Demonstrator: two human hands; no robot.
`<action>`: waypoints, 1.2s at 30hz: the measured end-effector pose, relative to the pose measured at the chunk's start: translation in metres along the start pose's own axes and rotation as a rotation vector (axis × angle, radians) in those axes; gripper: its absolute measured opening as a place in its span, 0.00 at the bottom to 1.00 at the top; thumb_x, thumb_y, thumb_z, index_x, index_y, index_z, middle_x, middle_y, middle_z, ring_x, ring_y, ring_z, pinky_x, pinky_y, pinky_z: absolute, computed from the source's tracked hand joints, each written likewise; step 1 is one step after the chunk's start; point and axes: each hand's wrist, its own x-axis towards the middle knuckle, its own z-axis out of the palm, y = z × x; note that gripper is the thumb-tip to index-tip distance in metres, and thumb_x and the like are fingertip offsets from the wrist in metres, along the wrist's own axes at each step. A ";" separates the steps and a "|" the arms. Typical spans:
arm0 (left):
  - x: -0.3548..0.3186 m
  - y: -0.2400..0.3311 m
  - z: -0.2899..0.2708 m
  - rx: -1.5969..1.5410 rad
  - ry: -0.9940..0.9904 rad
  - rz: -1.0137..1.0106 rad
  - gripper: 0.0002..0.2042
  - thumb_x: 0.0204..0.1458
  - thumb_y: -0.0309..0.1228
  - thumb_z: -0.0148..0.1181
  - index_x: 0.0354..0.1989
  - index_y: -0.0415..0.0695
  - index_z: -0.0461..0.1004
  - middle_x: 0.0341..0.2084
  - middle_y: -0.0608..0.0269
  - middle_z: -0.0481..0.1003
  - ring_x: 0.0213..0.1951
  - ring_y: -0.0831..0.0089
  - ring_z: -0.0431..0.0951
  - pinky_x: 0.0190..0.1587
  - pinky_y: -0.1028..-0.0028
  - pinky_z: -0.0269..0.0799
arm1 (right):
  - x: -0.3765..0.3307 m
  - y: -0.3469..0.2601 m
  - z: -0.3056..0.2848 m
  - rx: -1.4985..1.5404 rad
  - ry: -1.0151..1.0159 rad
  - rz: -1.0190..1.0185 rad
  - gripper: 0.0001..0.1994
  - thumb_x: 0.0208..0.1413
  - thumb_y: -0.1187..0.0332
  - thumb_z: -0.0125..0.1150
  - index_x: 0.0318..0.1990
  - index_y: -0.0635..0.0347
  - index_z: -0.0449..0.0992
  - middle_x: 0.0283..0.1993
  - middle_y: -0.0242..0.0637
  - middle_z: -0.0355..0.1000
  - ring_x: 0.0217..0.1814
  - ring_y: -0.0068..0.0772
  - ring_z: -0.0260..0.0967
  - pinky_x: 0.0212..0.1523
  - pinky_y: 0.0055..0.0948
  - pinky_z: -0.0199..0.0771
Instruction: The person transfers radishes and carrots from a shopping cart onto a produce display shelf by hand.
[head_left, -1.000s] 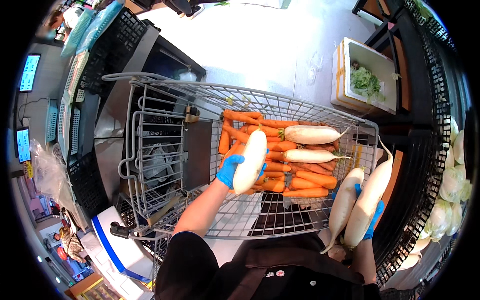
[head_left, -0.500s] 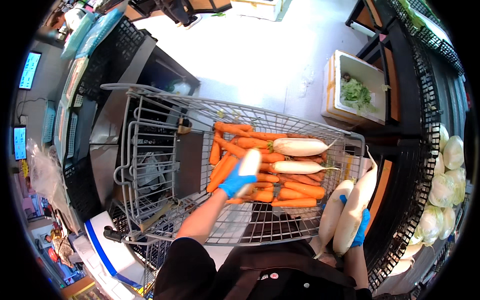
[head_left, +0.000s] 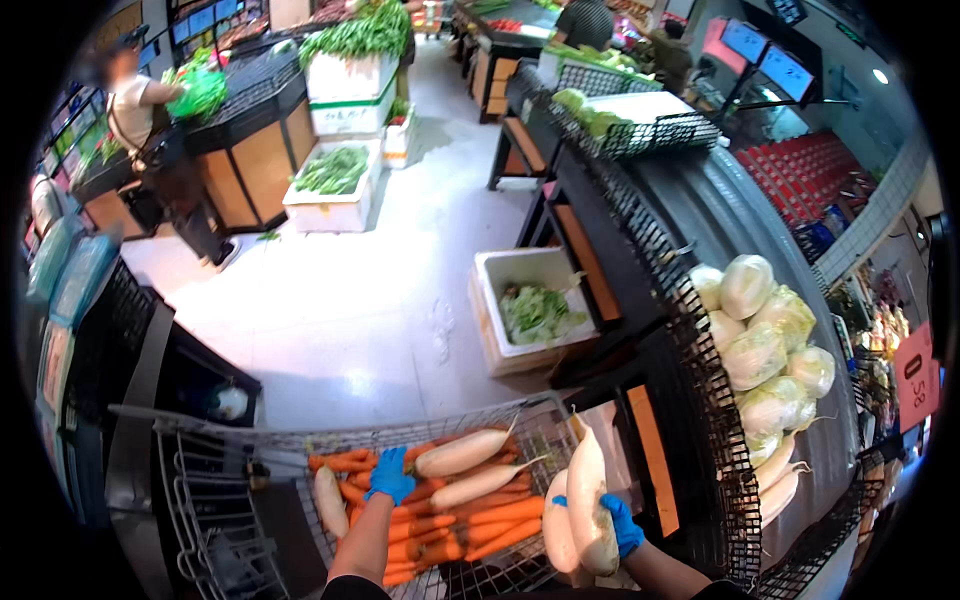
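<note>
My right hand [head_left: 622,525], in a blue glove, grips a pair of white radishes [head_left: 590,490], held together and tilted over the right end of a metal shopping cart [head_left: 340,432]. Orange carrots [head_left: 505,515] fill much of the cart. On top of them, two white radishes [head_left: 462,453] lie side by side near the far rim, and a shorter white radish [head_left: 330,502] rests at the left edge of the pile. Between these, my left hand [head_left: 391,475], also blue-gloved, is over the carrots with its fingers stretched forward and holds no radish.
On my right, a black-mesh-edged stand [head_left: 700,350] holds wrapped cabbages [head_left: 760,350] and more white radishes [head_left: 778,485]. A foam box [head_left: 490,330] of leaves is on the floor beyond the cart. Farther left, another person [head_left: 150,140] stands by a vegetable counter [head_left: 240,180].
My left hand has let go of a white radish, which now lies at the left of the carrots. The right hand still holds its two radishes. The view has tilted up and turned right.
</note>
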 end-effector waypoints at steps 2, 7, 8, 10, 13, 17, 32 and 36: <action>0.017 0.001 0.007 0.022 -0.031 0.026 0.25 0.30 0.31 0.49 0.43 0.42 0.54 0.43 0.54 0.54 0.47 0.62 0.51 0.45 0.67 0.53 | 0.002 -0.002 -0.040 0.095 -0.056 0.029 0.28 0.38 0.62 0.48 0.48 0.62 0.48 0.47 0.44 0.52 0.47 0.38 0.52 0.46 0.32 0.51; 0.019 -0.056 0.001 -0.110 0.023 -0.498 0.22 0.31 0.28 0.49 0.40 0.39 0.55 0.38 0.50 0.58 0.41 0.59 0.59 0.39 0.69 0.60 | 0.003 0.004 -0.008 0.013 -0.020 -0.016 0.30 0.38 0.62 0.48 0.49 0.62 0.45 0.49 0.43 0.50 0.48 0.38 0.50 0.47 0.33 0.50; 0.025 -0.070 0.002 -0.184 0.060 -0.528 0.24 0.31 0.28 0.49 0.41 0.39 0.53 0.39 0.50 0.56 0.42 0.60 0.58 0.39 0.70 0.59 | 0.005 0.004 -0.006 0.000 0.000 -0.033 0.29 0.38 0.62 0.48 0.49 0.62 0.45 0.49 0.43 0.50 0.48 0.38 0.50 0.47 0.33 0.50; 0.037 -0.099 0.009 -0.332 0.124 -0.593 0.26 0.33 0.30 0.49 0.44 0.40 0.49 0.42 0.51 0.52 0.44 0.60 0.56 0.41 0.71 0.57 | 0.008 0.006 -0.008 -0.013 0.034 -0.039 0.29 0.38 0.62 0.48 0.49 0.63 0.46 0.49 0.44 0.49 0.48 0.38 0.50 0.47 0.33 0.51; 0.051 -0.123 0.022 -0.556 0.223 -0.694 0.31 0.34 0.32 0.49 0.48 0.41 0.42 0.47 0.53 0.47 0.46 0.61 0.53 0.44 0.73 0.54 | 0.013 0.006 -0.010 0.132 -0.048 0.056 0.29 0.38 0.62 0.48 0.49 0.63 0.46 0.49 0.45 0.50 0.48 0.38 0.50 0.47 0.33 0.52; 0.072 -0.100 0.008 -0.280 0.279 -0.528 0.26 0.35 0.35 0.47 0.44 0.40 0.49 0.44 0.54 0.53 0.44 0.62 0.55 0.45 0.71 0.52 | 0.028 0.004 -0.005 -0.034 -0.057 0.003 0.29 0.38 0.62 0.48 0.48 0.63 0.47 0.48 0.45 0.51 0.46 0.39 0.53 0.45 0.33 0.54; 0.071 -0.027 0.020 -1.972 1.510 -0.741 0.24 0.32 0.30 0.53 0.40 0.39 0.53 0.40 0.53 0.51 0.40 0.61 0.57 0.41 0.73 0.55 | 0.016 0.004 0.007 -0.555 0.033 -0.116 0.30 0.42 0.50 0.36 0.50 0.57 0.42 0.51 0.45 0.43 0.50 0.36 0.46 0.48 0.24 0.47; 0.075 -0.046 0.033 -1.908 1.593 -0.735 0.24 0.31 0.22 0.50 0.42 0.40 0.52 0.39 0.54 0.51 0.40 0.65 0.56 0.40 0.76 0.55 | 0.014 0.002 0.011 -0.549 0.077 -0.104 0.30 0.41 0.49 0.38 0.49 0.59 0.47 0.49 0.42 0.49 0.47 0.36 0.49 0.48 0.27 0.47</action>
